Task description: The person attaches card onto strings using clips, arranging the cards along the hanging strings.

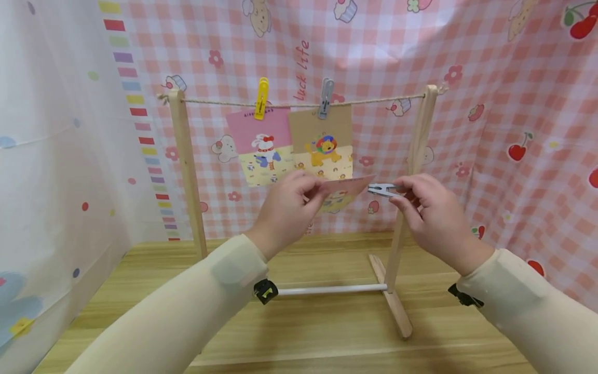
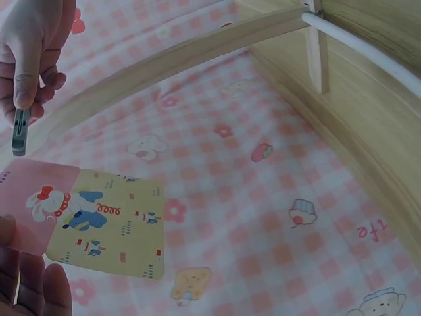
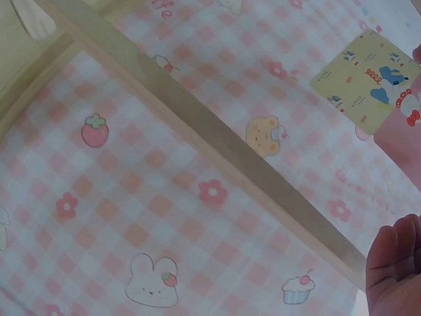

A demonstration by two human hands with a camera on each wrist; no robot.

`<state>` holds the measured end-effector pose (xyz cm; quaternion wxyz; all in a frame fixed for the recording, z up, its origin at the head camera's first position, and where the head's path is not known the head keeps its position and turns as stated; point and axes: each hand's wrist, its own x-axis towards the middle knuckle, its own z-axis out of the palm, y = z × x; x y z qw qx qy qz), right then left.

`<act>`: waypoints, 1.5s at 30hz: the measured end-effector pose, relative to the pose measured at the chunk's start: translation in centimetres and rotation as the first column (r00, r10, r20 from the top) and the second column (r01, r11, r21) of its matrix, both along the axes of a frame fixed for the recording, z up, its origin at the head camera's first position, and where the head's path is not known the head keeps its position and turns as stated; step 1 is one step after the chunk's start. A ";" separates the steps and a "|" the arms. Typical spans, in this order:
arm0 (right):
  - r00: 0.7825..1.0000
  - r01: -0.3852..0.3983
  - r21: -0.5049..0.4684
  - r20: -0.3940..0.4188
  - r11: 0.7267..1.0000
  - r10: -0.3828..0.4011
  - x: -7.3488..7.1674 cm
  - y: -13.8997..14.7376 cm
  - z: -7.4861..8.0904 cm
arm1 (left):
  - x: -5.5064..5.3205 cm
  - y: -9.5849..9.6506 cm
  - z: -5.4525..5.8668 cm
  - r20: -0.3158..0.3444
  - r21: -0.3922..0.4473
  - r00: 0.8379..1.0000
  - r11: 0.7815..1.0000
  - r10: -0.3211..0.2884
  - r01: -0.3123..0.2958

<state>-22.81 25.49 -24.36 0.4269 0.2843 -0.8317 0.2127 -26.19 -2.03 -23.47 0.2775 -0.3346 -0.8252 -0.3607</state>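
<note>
In the head view my left hand (image 1: 287,210) pinches a pink-and-yellow picture card (image 1: 344,193) by its left edge, tilted in front of the rope. A white rabbit drawing shows on this card (image 2: 108,220) in the left wrist view. My right hand (image 1: 436,221) holds a grey clothespin (image 1: 382,190) between thumb and fingers, its tip close to the card's right corner. On the rope (image 1: 374,102), a yellow clothespin (image 1: 261,98) holds a pink rabbit card (image 1: 263,145), and another grey clothespin (image 1: 325,98) holds a brown lion card (image 1: 322,140).
The rope runs between two wooden posts, the left post (image 1: 187,171) and the right post (image 1: 422,135). A white rod (image 1: 331,289) joins the stand low down, above a wood-grain table (image 1: 322,332). Behind hangs a pink checked cloth (image 1: 374,47).
</note>
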 end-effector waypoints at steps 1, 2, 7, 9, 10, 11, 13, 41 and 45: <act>1.000 0.006 0.004 -0.006 1.000 -0.006 0.0 0.0 0.2 | 0.0 0.1 0.2 0.000 0.004 1.000 1.000 -0.001 0.001; 1.000 0.010 0.006 -0.010 1.000 -0.010 0.0 0.0 0.4 | 0.0 0.2 0.3 0.003 0.008 1.000 1.000 0.002 -0.002; 0.999 0.027 0.003 -0.039 1.000 -0.027 0.0 0.1 1.8 | -0.1 0.7 1.3 0.027 0.032 1.000 0.999 0.006 -0.006; 0.998 0.034 -0.003 -0.045 0.999 -0.034 0.1 0.2 2.3 | -0.1 1.0 1.7 0.039 0.036 0.999 0.999 0.010 -0.011; 0.998 0.042 -0.006 -0.051 0.999 -0.042 0.1 0.2 2.6 | -0.1 1.1 1.9 0.045 0.039 0.999 0.999 0.013 -0.015; 0.997 0.050 -0.009 -0.059 0.999 -0.050 0.1 0.2 2.9 | -0.1 1.3 2.2 0.052 0.039 0.999 0.999 0.015 -0.017; 0.996 0.058 -0.016 -0.072 0.998 -0.059 0.2 0.2 3.4 | -0.2 1.6 2.6 0.059 0.034 0.998 0.999 0.023 -0.025; 0.962 0.169 0.034 -0.222 0.985 -0.157 -0.4 0.4 9.1 | -1.9 5.7 6.4 0.108 0.067 0.993 0.996 0.049 -0.056; 0.956 0.179 0.041 -0.242 0.983 -0.164 -0.6 0.2 9.9 | -2.1 5.8 6.8 0.105 0.067 0.993 0.996 0.054 -0.061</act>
